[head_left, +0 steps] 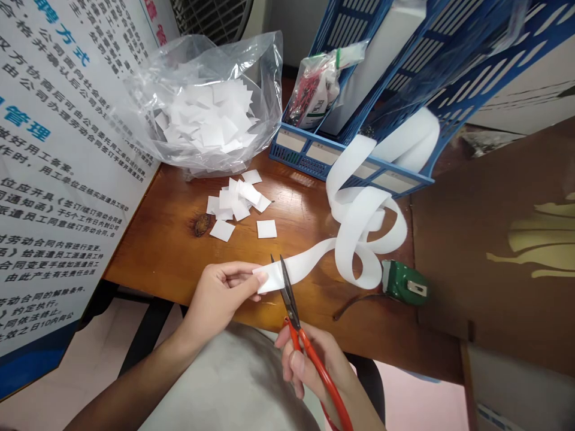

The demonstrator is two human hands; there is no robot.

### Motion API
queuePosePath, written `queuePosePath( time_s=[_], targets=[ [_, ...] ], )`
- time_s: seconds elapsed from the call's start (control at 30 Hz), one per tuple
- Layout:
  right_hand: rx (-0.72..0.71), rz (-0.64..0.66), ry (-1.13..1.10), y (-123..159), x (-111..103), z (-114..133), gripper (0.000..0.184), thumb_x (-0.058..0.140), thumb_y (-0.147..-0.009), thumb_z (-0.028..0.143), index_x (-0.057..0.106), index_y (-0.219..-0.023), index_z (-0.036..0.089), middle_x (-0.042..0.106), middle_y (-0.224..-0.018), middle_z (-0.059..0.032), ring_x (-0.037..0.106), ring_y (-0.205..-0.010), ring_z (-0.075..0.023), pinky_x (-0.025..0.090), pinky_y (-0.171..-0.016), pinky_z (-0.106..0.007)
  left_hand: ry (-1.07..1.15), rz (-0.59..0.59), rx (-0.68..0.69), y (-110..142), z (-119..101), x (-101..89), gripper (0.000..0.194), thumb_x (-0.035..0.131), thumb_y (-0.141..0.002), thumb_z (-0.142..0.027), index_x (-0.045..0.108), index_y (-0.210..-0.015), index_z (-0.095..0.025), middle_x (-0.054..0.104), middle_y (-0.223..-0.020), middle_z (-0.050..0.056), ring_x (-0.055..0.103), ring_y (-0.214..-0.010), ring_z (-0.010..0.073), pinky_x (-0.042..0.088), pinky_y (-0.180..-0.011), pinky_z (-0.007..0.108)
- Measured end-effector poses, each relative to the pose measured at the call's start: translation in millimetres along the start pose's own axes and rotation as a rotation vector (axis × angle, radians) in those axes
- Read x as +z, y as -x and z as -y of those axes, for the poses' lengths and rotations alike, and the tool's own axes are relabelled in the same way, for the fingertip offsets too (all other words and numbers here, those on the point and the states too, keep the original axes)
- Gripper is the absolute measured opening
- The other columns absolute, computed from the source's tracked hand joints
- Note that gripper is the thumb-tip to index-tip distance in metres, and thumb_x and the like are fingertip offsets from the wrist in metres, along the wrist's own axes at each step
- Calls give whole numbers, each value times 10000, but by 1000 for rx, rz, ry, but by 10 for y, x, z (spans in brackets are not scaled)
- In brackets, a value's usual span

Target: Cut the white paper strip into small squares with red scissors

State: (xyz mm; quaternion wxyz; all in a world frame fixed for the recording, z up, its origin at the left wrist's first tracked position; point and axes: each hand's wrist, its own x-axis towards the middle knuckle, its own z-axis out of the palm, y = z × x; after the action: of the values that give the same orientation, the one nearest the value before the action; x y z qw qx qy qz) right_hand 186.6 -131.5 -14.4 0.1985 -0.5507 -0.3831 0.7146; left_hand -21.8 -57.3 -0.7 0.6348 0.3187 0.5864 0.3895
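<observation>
Between thumb and fingers, my left hand (pixel 224 293) pinches the end of a long white strip (pixel 309 261). My right hand (pixel 317 362) is closed on red-handled scissors (pixel 294 320), whose dark blades cross the strip just right of my left thumb. From there the strip runs right into loose loops and up into a blue file rack. Beyond my hands lies a small heap of cut white squares (pixel 238 199), with a single white square (pixel 266 228) apart from it. A clear plastic bag (pixel 265 66) at the back left holds many more white pieces.
The blue file rack (pixel 309 143) stands at the back, holding a bag of pink items (pixel 309 96) and a white box. A green tape measure (pixel 404 282) lies at the right of the wooden table (pixel 171 239). A printed board (pixel 58 149) borders the left side.
</observation>
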Motion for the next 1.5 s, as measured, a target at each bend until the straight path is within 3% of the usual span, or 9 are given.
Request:
queuePosePath(
  time_s=[0.33, 0.6, 0.83, 1.13, 1.37, 1.5],
  targets=[
    [-7, -18, -27, -24, 42, 117, 627, 641, -839, 775, 641, -981, 164, 600, -704, -10, 492, -549, -122, 451, -546, -255, 11, -23, 1, -19, -6, 45, 235, 845, -788, -380, 852, -904, -175, 777, -713, 46, 671, -614, 136, 583, -631, 229],
    [32, 44, -50, -99, 22, 73, 561, 605, -905, 734, 608, -908, 173, 583, -674, 8, 466, -487, -85, 414, -475, -206, -24, -26, 8, -41, -15, 33, 257, 849, -783, -400, 855, -901, -172, 775, -706, 52, 679, -620, 152, 585, -635, 241],
    [111, 5, -76, -112, 67, 112, 689, 641, -762, 862, 572, -803, 177, 545, -591, 38, 421, -409, -64, 375, -402, -190, 22, -26, -33, -61, 2, 35, 247, 865, -765, -378, 858, -908, -176, 766, -693, 41, 665, -605, 133, 580, -633, 222],
    [108, 30, -51, -162, 8, -135, 563, 613, -898, 727, 529, -778, 184, 584, -568, 39, 467, -355, -64, 337, -381, -174, 77, 13, -73, -72, -8, 18, 287, 927, -687, -346, 861, -902, -168, 741, -664, 20, 629, -609, 106, 557, -620, 176],
    [146, 26, -41, -166, 41, -130, 521, 618, -915, 686, 544, -807, 181, 623, -574, 32, 509, -357, -68, 344, -381, -157, 95, 37, -74, -103, 6, -25, 356, 922, -687, -427, 858, -900, -149, 719, -658, 24, 615, -624, 107, 549, -618, 173],
    [158, 37, -19, -202, 49, -114, 533, 652, -877, 702, 517, -791, 193, 596, -517, 41, 475, -323, -65, 295, -341, -150, 84, 43, -68, -132, 42, -61, 355, 898, -711, -420, 849, -922, -139, 742, -712, 39, 637, -660, 121, 556, -634, 186]
  ],
)
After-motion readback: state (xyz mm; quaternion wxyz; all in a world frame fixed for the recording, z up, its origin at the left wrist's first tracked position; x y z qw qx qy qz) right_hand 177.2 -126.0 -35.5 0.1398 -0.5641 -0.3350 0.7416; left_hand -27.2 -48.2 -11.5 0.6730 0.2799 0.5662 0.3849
